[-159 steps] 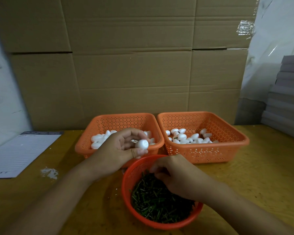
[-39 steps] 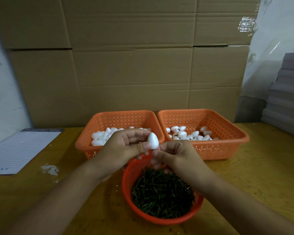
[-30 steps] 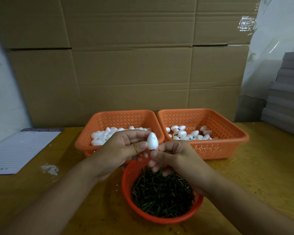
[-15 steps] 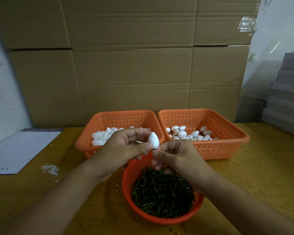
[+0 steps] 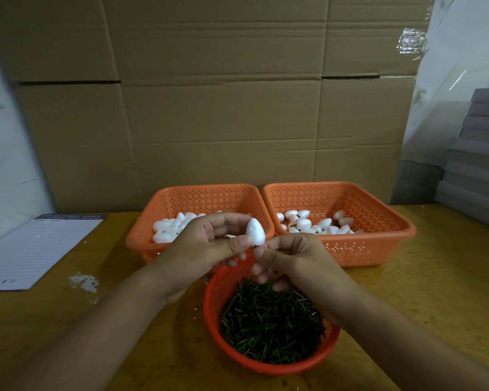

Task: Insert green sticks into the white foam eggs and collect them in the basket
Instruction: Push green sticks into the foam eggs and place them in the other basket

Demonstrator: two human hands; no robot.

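- The left hand (image 5: 209, 244) pinches one white foam egg (image 5: 255, 231) between thumb and fingers, pointed end up. That leaves its blunt lower end free, probably so a stick can go in from below.
- The right hand (image 5: 291, 258) has its fingers curled, fingertips meeting just under the egg. It likely pinches a green stick there, but the stick itself is hidden.
- Both hands hang above the far rim of the round basket (image 5: 268, 365), which holds the green sticks (image 5: 268, 325) at the table's near edge, within easy reach.
- Behind it, toward the far edge, two square baskets stand side by side: the left basket (image 5: 144, 244) holds plain eggs, the right basket (image 5: 378, 246) eggs likely already fitted.
- A lined pad (image 5: 31, 249) lies at the table's left edge, well apart.
- Nothing blocks the way to the right basket.
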